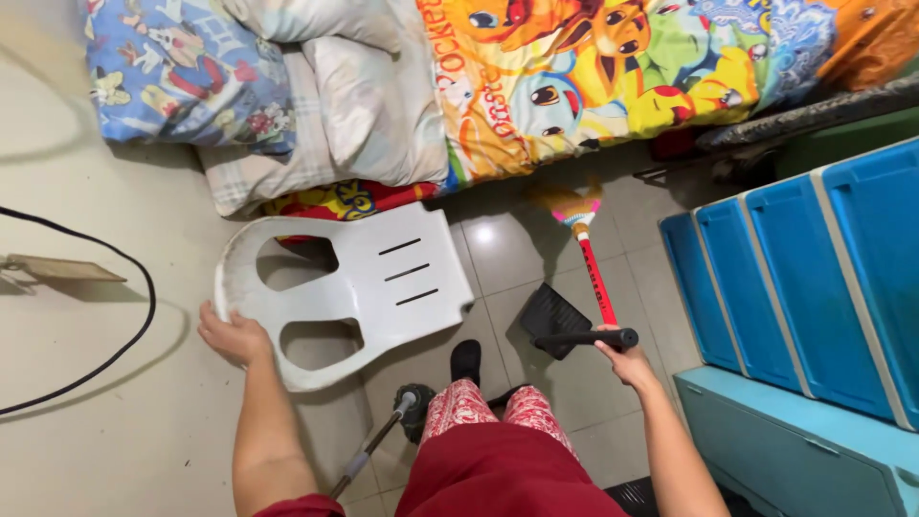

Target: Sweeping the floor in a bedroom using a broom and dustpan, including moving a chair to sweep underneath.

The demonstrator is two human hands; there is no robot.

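Note:
My left hand (233, 337) grips the edge of a white plastic chair (383, 278), which is tipped up off the tiled floor against the wall side. My right hand (627, 359) holds together the black handle of a dark dustpan (553, 319) and the red stick of a small broom (595, 278). The broom's straw head (570, 201) points toward the gap under the bed. My legs in red patterned trousers (479, 412) and one dark slipper (466, 361) show below.
A bed (593, 77) with cartoon-print covers and pillows (364, 105) fills the top. Blue plastic drawers (814, 278) stand at right. A mop with a grey pole (378, 440) leans by my leg. A black cable (144, 287) hangs along the left wall.

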